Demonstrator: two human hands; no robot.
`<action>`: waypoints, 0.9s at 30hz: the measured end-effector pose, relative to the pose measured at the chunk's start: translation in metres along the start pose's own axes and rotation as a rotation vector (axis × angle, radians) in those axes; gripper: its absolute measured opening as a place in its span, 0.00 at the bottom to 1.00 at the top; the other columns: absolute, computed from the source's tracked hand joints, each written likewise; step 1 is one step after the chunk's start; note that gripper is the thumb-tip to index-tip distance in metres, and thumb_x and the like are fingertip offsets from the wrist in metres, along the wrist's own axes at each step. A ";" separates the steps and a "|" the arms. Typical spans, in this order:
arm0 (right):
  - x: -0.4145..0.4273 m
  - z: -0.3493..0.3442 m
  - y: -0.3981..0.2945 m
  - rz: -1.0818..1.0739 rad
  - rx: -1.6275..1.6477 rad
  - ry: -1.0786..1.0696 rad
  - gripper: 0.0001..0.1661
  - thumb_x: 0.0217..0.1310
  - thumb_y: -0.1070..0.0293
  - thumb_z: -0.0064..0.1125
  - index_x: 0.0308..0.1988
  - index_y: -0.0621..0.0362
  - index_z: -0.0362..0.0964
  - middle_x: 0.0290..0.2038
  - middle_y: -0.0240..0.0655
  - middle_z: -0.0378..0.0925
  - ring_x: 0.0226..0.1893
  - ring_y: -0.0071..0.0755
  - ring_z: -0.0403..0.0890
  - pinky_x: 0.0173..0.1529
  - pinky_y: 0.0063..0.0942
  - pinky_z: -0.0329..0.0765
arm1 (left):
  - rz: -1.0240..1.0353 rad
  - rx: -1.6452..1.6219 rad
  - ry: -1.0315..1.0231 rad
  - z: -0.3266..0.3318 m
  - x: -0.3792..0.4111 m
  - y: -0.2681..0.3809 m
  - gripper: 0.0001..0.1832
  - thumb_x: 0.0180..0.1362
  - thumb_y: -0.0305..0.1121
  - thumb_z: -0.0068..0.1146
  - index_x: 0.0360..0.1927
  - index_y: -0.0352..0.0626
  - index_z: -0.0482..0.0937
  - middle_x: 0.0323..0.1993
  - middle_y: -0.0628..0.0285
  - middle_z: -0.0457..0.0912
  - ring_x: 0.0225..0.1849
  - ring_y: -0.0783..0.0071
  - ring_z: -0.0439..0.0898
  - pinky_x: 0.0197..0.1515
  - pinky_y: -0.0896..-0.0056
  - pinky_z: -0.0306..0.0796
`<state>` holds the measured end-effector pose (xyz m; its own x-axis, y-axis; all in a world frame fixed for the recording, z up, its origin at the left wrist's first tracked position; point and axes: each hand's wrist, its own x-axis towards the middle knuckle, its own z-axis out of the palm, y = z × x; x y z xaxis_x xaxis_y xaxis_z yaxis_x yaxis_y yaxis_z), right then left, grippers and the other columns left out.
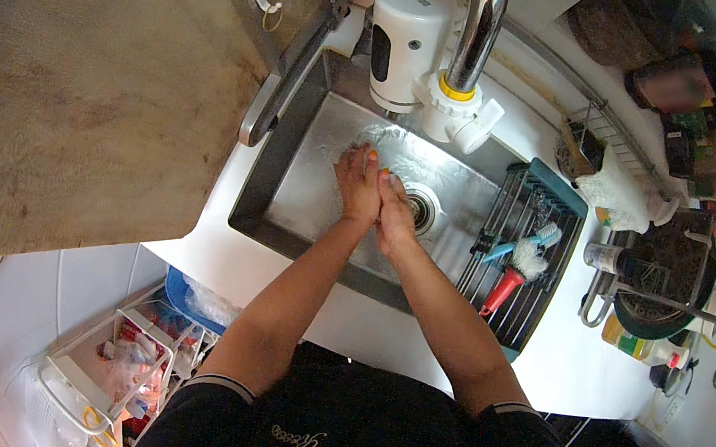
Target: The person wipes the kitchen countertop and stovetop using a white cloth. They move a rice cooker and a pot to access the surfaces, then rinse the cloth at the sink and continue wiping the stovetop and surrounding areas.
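Observation:
My left hand and my right hand meet in the stainless steel sink, pressed against each other, with nothing seen between them. The left fingers are stretched out and slightly spread; part of the right hand's fingers is hidden. Orange shows on some fingernails. Just beyond the fingertips, water ripples on the sink floor below a white tap heater. Its white lever handle sits to the right, under a curved chrome pipe. Beside my right hand is the round drain.
A rack spans the sink's right side, holding a red-handled brush and a blue brush. A large wooden board fills the left. Farther right are a pan and a bottle. Below left stands a white basket.

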<state>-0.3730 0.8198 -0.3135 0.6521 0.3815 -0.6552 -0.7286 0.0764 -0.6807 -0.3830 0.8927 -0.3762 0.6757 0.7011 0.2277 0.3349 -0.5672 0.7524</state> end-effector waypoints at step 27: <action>0.016 -0.029 0.019 -0.297 -0.170 0.059 0.28 0.61 0.48 0.45 0.39 0.66 0.73 0.31 0.48 0.78 0.33 0.38 0.77 0.37 0.32 0.72 | -0.754 -1.114 -0.191 -0.020 -0.023 0.064 0.16 0.65 0.39 0.41 0.35 0.35 0.75 0.33 0.63 0.77 0.33 0.73 0.74 0.40 0.73 0.68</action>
<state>-0.3704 0.8006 -0.3462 0.8451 0.3111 -0.4348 -0.4632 0.0199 -0.8860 -0.3901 0.8486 -0.3207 0.6761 0.5609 -0.4778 0.0178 0.6358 0.7716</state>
